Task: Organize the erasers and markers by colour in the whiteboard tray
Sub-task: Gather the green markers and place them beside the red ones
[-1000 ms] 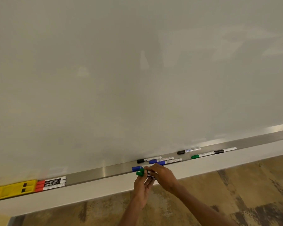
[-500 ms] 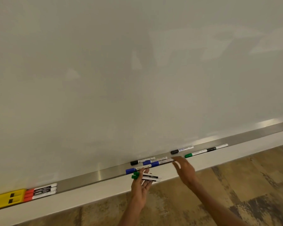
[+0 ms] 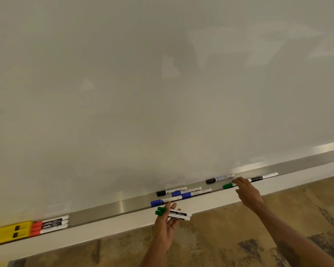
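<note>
The steel whiteboard tray (image 3: 104,211) runs under the board. My left hand (image 3: 165,226) is palm up just below the tray, fingers straight, with two green-capped markers (image 3: 174,214) lying across it. My right hand (image 3: 248,192) reaches right, and its fingertips touch the barrel of a green-capped marker (image 3: 227,186) lying in the tray. Mid-tray lie three blue-capped markers (image 3: 187,194) and a black-capped one (image 3: 169,191). Further right are a black-capped marker (image 3: 219,179) and a white marker with a black band (image 3: 262,177). A yellow eraser (image 3: 8,233) and three red-capped markers (image 3: 49,226) sit at the far left.
The white board (image 3: 162,83) fills the upper view. A white ledge (image 3: 104,231) runs under the tray. Below it lies mottled brown flooring (image 3: 220,237). Bare steel shows between the red markers and the blue ones, and right of the last marker.
My right hand left the green markers held at my left hand and moved right along the tray to the green-capped marker. My left hand's fingers straightened under its two markers.
</note>
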`<state>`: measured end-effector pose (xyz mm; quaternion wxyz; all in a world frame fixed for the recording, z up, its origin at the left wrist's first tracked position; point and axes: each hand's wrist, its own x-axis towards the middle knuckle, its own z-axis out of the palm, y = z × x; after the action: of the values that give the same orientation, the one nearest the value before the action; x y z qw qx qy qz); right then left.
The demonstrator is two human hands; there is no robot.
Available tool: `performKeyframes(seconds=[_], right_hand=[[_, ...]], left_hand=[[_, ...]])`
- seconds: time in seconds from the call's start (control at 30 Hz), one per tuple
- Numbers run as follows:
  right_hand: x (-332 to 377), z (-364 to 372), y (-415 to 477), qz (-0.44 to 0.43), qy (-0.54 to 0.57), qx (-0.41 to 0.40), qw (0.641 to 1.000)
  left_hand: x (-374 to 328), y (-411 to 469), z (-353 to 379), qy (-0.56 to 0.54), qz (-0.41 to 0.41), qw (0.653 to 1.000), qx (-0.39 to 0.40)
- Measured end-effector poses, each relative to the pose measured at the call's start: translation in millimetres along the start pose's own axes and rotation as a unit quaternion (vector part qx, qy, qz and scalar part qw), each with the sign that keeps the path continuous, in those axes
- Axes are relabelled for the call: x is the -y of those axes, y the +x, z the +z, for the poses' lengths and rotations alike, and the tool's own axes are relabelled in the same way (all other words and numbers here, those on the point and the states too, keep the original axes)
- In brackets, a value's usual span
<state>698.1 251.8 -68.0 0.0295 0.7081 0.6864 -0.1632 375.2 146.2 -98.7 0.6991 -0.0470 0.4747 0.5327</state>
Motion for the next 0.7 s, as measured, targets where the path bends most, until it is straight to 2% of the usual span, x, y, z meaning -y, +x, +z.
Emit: performKeyframes(seconds=[0.33, 0.5, 0.7], right_hand=[[9.5, -0.7, 11.4, -0.055, -0.073, -0.001, 0.996], [30.0, -1.8, 1.4, -0.071, -0.042, -0.016, 0.996], [99.6, 5.4, -22.4, -0.120, 0.023, -0.093, 0.988]], left_hand=[[-6.7, 4.3, -8.9, 0.010, 0.007, 1.000, -0.002], [-7.6, 1.3, -10.8, 0.016, 0.007, 1.000, 0.004], [-17.8, -9.3, -9.2, 0.013, 0.002, 1.000, 0.018]])
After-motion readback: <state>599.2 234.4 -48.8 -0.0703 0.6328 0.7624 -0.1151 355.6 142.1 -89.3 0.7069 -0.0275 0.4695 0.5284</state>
